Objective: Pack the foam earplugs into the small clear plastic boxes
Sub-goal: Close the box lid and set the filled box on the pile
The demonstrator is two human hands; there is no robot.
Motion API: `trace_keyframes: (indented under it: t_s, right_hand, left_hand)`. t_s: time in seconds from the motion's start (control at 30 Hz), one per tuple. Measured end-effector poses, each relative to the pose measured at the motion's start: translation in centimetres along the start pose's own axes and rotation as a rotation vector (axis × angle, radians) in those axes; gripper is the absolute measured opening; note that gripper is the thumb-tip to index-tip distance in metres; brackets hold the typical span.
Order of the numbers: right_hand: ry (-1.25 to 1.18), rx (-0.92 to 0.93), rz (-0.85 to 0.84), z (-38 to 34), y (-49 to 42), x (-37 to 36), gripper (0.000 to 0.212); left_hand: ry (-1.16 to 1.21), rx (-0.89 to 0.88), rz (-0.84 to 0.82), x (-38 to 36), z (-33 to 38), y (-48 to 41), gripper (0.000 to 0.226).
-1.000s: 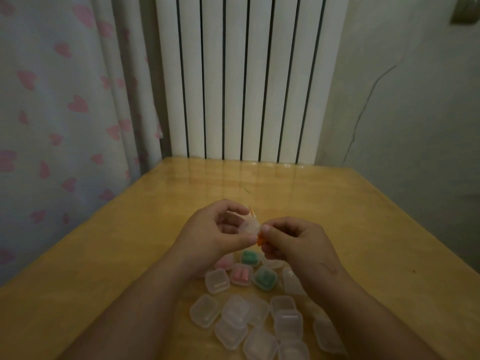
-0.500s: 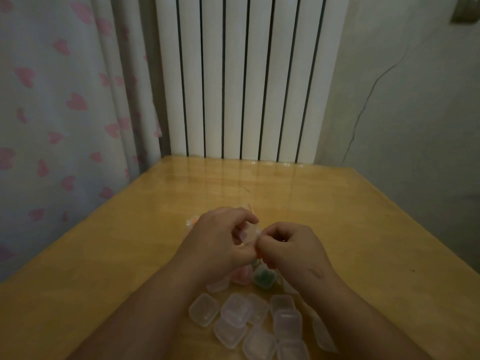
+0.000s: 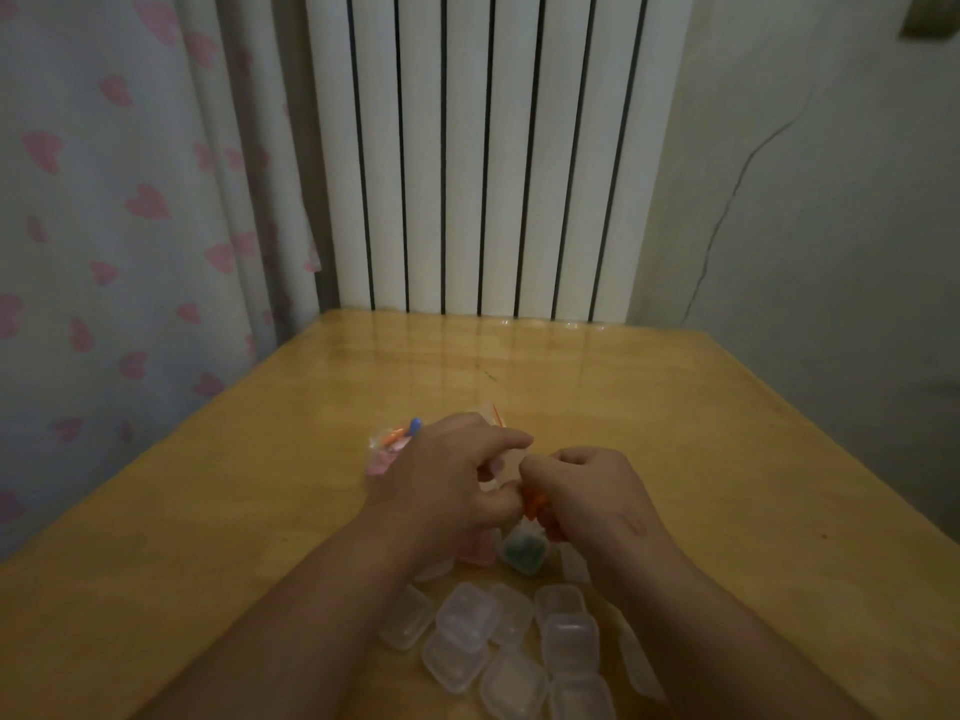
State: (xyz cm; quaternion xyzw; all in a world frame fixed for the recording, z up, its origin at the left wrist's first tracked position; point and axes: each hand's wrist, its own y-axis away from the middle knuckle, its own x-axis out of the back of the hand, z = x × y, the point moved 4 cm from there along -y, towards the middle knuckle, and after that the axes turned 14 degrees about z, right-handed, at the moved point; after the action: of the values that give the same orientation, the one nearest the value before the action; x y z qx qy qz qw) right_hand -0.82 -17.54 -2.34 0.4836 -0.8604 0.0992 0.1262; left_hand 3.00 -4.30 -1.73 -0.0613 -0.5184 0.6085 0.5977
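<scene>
Orange earplug [image 3: 533, 504] more visible than before

Dim and flat throughout, with a greenish-grey cast and low contrast. Brightest on the white radiator [image 3: 493, 148], mirrored as pale vertical streaks of glare along the far edge of the glossy desk [image 3: 675, 407]. Darkest toward the near corners and along the forearms. Only soft, faint shadow beneath the left hand [image 3: 447, 480] and right hand [image 3: 587, 496]. Slightly smeared at the fingers and among the clear boxes [image 3: 467, 615]. Bowed by wide-angle distortion at the edges, as in the leaning curtain [image 3: 130, 226] and splayed desk sides. Source of light not to be told.
</scene>
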Motion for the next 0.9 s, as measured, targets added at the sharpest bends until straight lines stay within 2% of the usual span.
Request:
trace_keyframes:
  t_s: [0.1, 0.23, 0.3, 0.53, 0.67, 0.77, 0.83, 0.9]
  right_hand:
    - [-0.039, -0.048, -0.025, 0.2, -0.1, -0.2, 0.051]
    - [-0.092, -0.096, -0.042, 0.2, 0.0, -0.2, 0.023]
    - [-0.095, -0.111, -0.044, 0.3, -0.1, -0.1, 0.017]
    - [-0.177, -0.211, -0.061, 0.8, -0.2, -0.1, 0.019]
    - [-0.245, -0.102, -0.116, 0.2, -0.2, 0.2, 0.014]
    - [-0.351, -0.091, -0.138, 0.0, -0.5, 0.4, 0.010]
    - [-0.308, -0.093, -0.161, 0.1, -0.5, 0.3, 0.011]
    - [-0.272, -0.101, -0.213, 0.2, -0.2, -0.1, 0.013]
  left_hand:
    - [0.011, -0.020, 0.006, -0.1, 0.1, 0.0, 0.053]
    - [0.034, -0.029, -0.001, -0.2, 0.1, 0.1, 0.053]
    - [0.043, -0.037, 0.007, -0.3, 0.1, 0.1, 0.053]
    - [0.006, -0.088, 0.000, -0.7, 0.1, 0.2, 0.051]
    - [0.194, 0.113, 0.038, 0.0, -0.2, -0.2, 0.038]
    - [0.385, 0.293, 0.020, 0.4, -1.0, -0.2, 0.031]
    - [0.495, 0.406, 0.046, 0.6, -1.6, 0.0, 0.020]
    - [0.619, 0.473, 0.082, 0.8, -1.9, 0.1, 0.022]
